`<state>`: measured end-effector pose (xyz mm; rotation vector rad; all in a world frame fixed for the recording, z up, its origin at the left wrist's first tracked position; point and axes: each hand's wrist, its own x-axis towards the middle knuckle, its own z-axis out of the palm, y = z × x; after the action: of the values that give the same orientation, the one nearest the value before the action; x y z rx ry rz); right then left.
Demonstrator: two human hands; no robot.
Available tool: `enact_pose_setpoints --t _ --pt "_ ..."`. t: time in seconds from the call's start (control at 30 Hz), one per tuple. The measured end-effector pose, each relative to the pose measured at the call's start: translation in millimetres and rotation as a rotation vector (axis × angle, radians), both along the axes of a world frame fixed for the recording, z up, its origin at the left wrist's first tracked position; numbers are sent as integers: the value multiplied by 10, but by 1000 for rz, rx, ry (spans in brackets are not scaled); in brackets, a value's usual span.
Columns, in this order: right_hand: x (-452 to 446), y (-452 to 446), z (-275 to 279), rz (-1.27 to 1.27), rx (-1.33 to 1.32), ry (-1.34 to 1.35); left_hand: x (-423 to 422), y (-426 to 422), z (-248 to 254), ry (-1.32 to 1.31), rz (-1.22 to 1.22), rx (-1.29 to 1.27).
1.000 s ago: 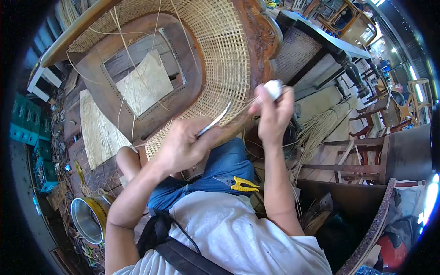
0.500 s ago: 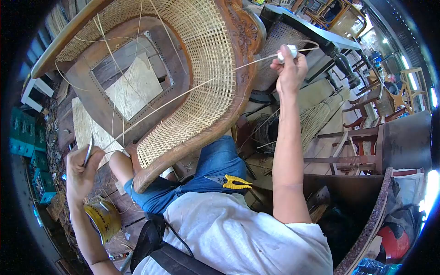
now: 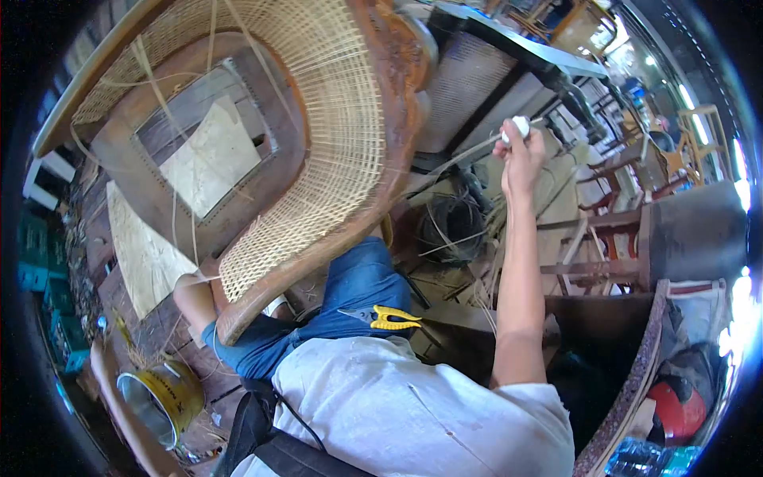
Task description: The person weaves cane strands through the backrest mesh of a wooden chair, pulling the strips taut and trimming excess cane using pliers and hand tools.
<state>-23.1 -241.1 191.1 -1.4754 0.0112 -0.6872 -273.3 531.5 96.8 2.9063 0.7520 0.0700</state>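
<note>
My right hand [image 3: 522, 151] is raised at the right, its fingers closed on a small white lump [image 3: 520, 127] with a pale cane strand running through it to the left. My left hand [image 3: 101, 354] is low at the far left edge, above the yellow tin; its fingers are too small and blurred to make out. Between my hands stands a carved wooden chair frame [image 3: 266, 306] with woven cane [image 3: 318, 215] and loose strands hanging over its open seat. Yellow-handled snips [image 3: 393, 318] lie on my lap.
A yellow tin [image 3: 187, 389] stands at the lower left, near green crates [image 3: 67, 342]. Pale sheets [image 3: 139, 250] lie on the floor. Coiled dark strands [image 3: 453, 226], cane bundles and wooden furniture are at the right. A red helmet [image 3: 679, 409] is at the lower right.
My left hand has moved down and out to the far left edge. My right hand has risen from the chair edge and moved right with the white lump. The chair appears further left.
</note>
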Motion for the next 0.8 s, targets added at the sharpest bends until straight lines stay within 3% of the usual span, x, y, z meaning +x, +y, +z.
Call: enact_pose_setpoints --t 0.07,0.17,0.2,0.23,0.33,0.4,0.43,0.47,0.53,0.67,0.8 --pt "-329 607 89 67 60 51 129 -346 139 34 18 9" --pt "-719 1334 73 217 100 53 1053 -2147 184 -354 -397 -709" --pt "-799 1524 58 275 124 7 1074 -2930 707 -321 -504 -1005" --pt "-891 1718 77 291 163 3 1182 -3449 1089 -246 -655 -1052" --pt "-1066 1953 183 272 194 13 1352 -4190 1122 -182 -873 -1217" --pt "-1039 1769 -3 122 3 1 1340 -4362 1222 -108 -883 -1337" --pt "-1011 1652 -132 50 -182 -34 1316 -4448 1181 -117 -791 -1372" --pt "-1021 1619 -181 129 -82 -34 1290 -4494 1146 -155 -805 -1331" --pt "-904 1363 -361 -50 -343 -75 1296 -4339 1120 -128 -881 -1141" --pt "-782 585 -736 -375 -329 26 1115 -3845 930 -160 -987 -917" --pt "-1154 -248 -919 -440 -76 225 951 -2982 871 -9 -909 -832"
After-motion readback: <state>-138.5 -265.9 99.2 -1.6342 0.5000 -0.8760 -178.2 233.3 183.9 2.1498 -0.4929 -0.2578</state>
